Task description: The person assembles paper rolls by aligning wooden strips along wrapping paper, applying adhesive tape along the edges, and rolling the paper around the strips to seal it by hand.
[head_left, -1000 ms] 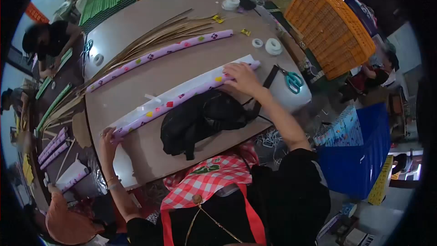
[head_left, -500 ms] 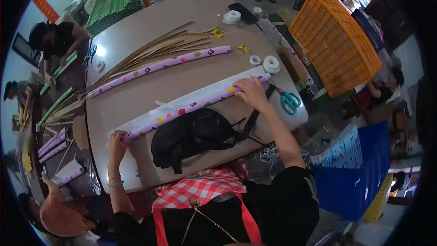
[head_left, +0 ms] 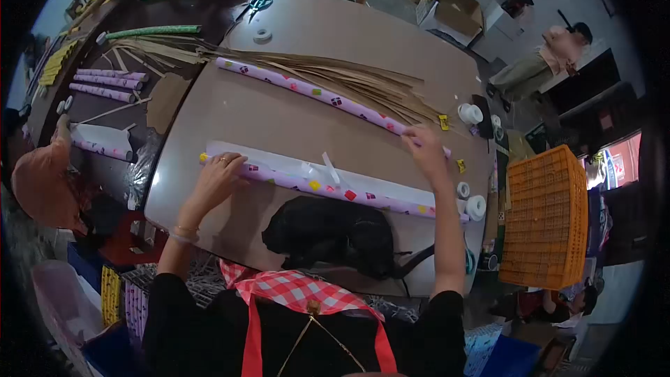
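Note:
A purple patterned paper roll (head_left: pixel 377 200) lies across the front of the table, with the paper's white underside (head_left: pixel 279 158) spread along its far edge. My left hand (head_left: pixel 222 173) is closed over its left end. Narrow white strips (head_left: pixel 330 169) stick up near its middle. Farther back lies a second purple patterned roll (head_left: pixel 317 93). My right hand (head_left: pixel 424 146) reaches over the near roll, its fingers bent around the second roll near the right end. A black bag (head_left: pixel 335 234) rests between the near roll and my body.
Long brown strips (head_left: pixel 335 73) lie behind the far roll. White tape rolls (head_left: pixel 476 207) and teal scissors (head_left: pixel 469 260) sit at the right edge. An orange crate (head_left: pixel 537 216) stands beyond. At left, a co-worker's hand (head_left: pixel 63 129) is near another purple roll (head_left: pixel 105 143).
My right hand has left the near roll's right end and moved to the far roll. My left hand stays at the near roll's left end. The view has turned.

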The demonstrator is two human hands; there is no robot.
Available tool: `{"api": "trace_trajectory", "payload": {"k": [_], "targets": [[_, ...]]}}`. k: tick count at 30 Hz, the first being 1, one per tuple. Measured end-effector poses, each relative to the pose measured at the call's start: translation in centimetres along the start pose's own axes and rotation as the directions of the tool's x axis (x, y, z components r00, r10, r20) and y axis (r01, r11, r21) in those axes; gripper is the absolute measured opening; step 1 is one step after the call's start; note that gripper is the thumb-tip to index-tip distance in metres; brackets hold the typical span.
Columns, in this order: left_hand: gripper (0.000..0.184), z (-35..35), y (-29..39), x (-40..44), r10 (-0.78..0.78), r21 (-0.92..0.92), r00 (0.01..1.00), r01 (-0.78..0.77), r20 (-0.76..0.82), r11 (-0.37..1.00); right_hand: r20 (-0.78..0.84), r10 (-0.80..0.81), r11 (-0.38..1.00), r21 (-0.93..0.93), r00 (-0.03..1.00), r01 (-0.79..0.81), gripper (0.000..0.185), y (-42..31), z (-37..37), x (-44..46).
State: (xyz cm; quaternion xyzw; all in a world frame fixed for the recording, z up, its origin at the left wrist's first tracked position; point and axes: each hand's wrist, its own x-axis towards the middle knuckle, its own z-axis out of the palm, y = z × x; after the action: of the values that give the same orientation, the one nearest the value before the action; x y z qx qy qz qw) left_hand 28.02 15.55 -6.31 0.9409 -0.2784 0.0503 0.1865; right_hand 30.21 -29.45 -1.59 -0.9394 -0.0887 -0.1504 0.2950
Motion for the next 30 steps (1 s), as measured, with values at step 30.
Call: {"api": "trace_trajectory", "payload": {"k": [30], "targets": [[0.032,-3.9,11.4,12.1,0.486,-0.178,0.837,-0.534,-0.252,0.827,-0.057,-0.130,0.781,-0.621,0.990,0.067,0.011,-1.8,-0.2,12.7]]}}
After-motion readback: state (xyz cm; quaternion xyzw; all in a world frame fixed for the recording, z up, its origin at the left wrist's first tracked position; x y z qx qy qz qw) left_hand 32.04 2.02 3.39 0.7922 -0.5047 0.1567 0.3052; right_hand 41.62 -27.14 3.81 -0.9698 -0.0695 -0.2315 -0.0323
